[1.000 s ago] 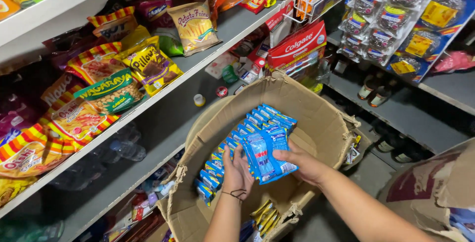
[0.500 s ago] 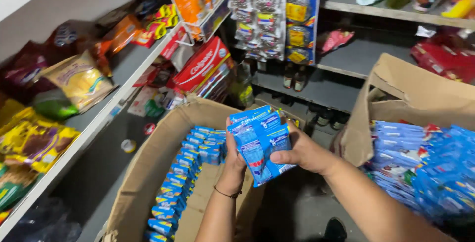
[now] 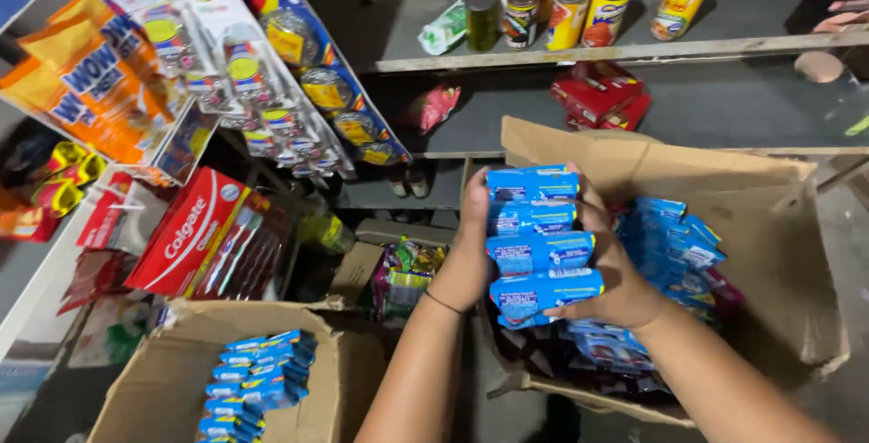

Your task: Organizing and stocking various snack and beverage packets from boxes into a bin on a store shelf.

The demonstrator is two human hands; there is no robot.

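Observation:
Both hands grip one stack of blue snack packets (image 3: 536,244), held upright in front of me. My left hand (image 3: 471,257) presses its left side and my right hand (image 3: 615,285) wraps the right side and bottom. The stack hovers at the left edge of an open cardboard box (image 3: 724,190) on the right, which holds several more blue packets (image 3: 670,248). A second cardboard box (image 3: 172,380) at the lower left holds a row of the same blue packets (image 3: 258,380).
Shelves run along the left with red toothpaste cartons (image 3: 195,235), orange snack bags (image 3: 95,90) and hanging sachet strips (image 3: 272,90). Tins (image 3: 566,9) stand on the upper shelf ahead, red packets (image 3: 602,99) below. A colourful bag (image 3: 403,276) lies between the boxes.
My view swung right from the first box to the second. Both hands carried the stack of blue packets out of the left box and over to the right box's edge.

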